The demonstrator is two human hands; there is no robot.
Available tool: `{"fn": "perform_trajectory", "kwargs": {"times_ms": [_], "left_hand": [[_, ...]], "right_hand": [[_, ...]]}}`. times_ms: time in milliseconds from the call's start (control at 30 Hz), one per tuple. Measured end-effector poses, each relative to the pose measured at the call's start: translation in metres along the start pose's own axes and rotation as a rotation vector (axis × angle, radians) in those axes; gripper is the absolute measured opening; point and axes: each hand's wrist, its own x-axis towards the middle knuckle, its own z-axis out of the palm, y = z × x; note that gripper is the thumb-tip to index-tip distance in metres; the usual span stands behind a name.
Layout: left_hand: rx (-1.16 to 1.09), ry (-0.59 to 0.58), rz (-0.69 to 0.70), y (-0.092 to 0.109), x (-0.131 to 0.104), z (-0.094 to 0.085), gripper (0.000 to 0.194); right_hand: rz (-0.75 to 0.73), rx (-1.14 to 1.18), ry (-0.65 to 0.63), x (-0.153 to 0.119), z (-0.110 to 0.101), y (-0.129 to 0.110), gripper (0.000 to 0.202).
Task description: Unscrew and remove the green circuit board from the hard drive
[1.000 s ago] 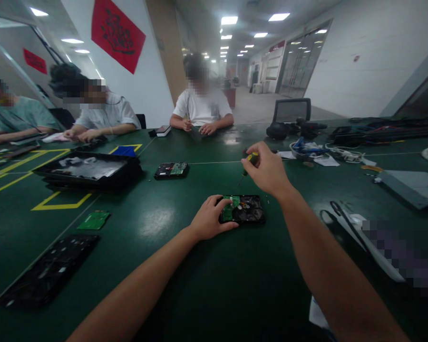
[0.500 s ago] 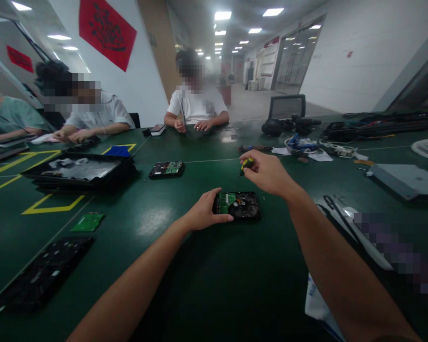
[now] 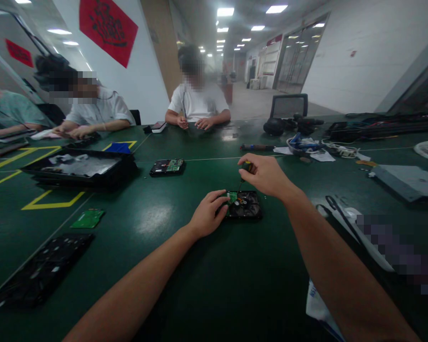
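A black hard drive (image 3: 248, 207) with a green circuit board (image 3: 232, 196) lies on the dark green table in front of me. My left hand (image 3: 210, 212) rests over the drive's left end, its fingers spread and touching the board. My right hand (image 3: 262, 174) is closed round the yellow and black handle of a screwdriver (image 3: 247, 166), just above the drive. The thin shaft points down to the drive near the board's right edge; whether the tip sits in a screw is too small to tell.
Another hard drive (image 3: 167, 167) lies further back. On the left are black trays (image 3: 82, 171), a loose green board (image 3: 88, 218) and black drives (image 3: 44, 268). A grey metal case (image 3: 408, 180) and cables (image 3: 299, 142) lie right. People sit across the table.
My left hand has moved from gripping the drive's left edge to lying over the board. The screwdriver has come down and left onto the drive.
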Motion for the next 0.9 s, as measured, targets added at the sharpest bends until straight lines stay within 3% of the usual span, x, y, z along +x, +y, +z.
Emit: {"fn": "perform_trajectory", "kwargs": {"times_ms": [900], "left_hand": [[-0.022,0.011,0.010,-0.0021,0.0014,0.0021,0.031]], "right_hand": [[-0.073,0.010,-0.099,-0.0007,-0.0017,0.0032,0.019]]}}
